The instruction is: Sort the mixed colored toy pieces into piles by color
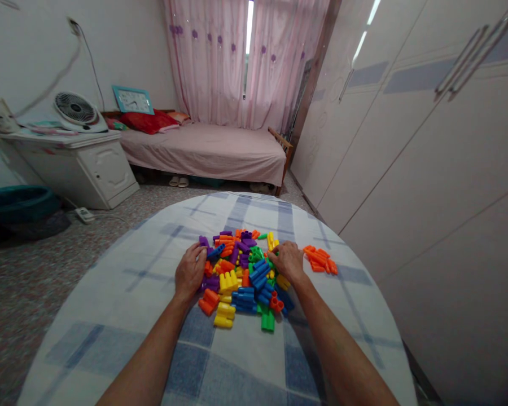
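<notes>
A mixed pile of plastic building blocks (227,282) in purple, orange, yellow, blue and green lies on the table; many look like joined tubes. My left hand (190,269) rests against the pile's left edge, its fingers loosely curved beside purple and orange blocks, with no block visibly gripped. At the right side, my right hand (288,260) reaches in with its fingers bent together near a yellow block (272,241) and green blocks. Its fingertips are partly hidden, so what they pinch cannot be made out. Just right of that hand lies a separate group of orange blocks (320,259).
A checked cloth covers the round table (144,316). Beyond it stands a bed (211,146) with red pillows and a blue-framed clock (132,100). A fan (79,110) sits on a white cabinet (105,172) at left. Tall wardrobes (406,141) line the right side.
</notes>
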The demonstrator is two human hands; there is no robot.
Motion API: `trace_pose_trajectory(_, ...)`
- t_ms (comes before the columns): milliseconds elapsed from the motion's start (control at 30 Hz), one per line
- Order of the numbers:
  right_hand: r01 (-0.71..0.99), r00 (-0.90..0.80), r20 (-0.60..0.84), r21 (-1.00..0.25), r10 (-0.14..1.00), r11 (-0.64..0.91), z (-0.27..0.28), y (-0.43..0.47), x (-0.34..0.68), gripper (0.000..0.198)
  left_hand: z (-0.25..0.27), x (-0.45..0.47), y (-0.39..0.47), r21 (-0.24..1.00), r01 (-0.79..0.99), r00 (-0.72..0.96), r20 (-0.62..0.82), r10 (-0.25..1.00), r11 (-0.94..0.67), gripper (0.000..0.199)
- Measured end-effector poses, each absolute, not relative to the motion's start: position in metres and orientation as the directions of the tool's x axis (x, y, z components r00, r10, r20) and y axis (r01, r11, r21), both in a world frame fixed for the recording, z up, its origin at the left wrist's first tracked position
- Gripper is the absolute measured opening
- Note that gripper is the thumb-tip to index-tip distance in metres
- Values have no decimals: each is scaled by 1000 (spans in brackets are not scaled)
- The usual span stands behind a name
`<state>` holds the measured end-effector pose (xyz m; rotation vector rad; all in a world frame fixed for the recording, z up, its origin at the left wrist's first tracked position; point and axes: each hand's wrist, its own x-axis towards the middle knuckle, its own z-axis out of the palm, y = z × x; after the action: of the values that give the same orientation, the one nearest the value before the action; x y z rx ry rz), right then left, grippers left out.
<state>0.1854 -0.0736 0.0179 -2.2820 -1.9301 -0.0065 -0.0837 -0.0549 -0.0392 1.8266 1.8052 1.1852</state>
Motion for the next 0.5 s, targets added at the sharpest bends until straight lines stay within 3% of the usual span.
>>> trace_pose_trajectory(300,940,234,-19,-251,972,-231,18,-63,183,37,-41,-85,-54,716,678,-134,340,931,-164,44)
trace_pose_trajectory(400,943,230,3,-250,973,-222,14,-61,180,35,-42,-86,-54,709,686,-130,344,930,-166,44)
trace_pose_trajectory(500,910,250,21,-346,968,-228,8,-59,180,29,-43,-86,-53,699,693,-120,353,928,-176,44)
